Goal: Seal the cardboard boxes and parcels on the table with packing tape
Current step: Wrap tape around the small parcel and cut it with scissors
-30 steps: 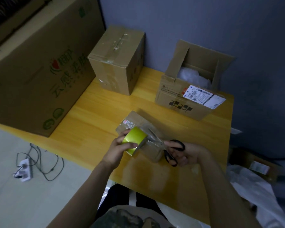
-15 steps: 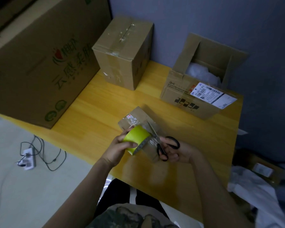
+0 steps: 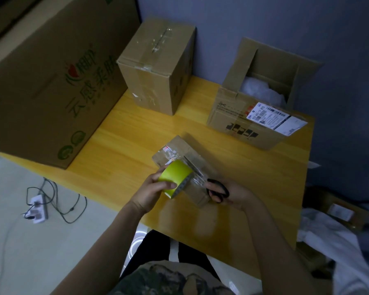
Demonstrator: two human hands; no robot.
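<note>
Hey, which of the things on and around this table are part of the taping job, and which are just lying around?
Job: tape roll in left hand, scissors in right hand, small parcel, open box, taped box, large printed box.
Lying about: power strip on the floor, white cloth at right.

I see a lime-yellow roll in the left hand, black scissors in the right hand. Just beyond my fingers the parcel is brown, the table yellow wood-grain; farther beyond, a label is white with black barcodes.
</note>
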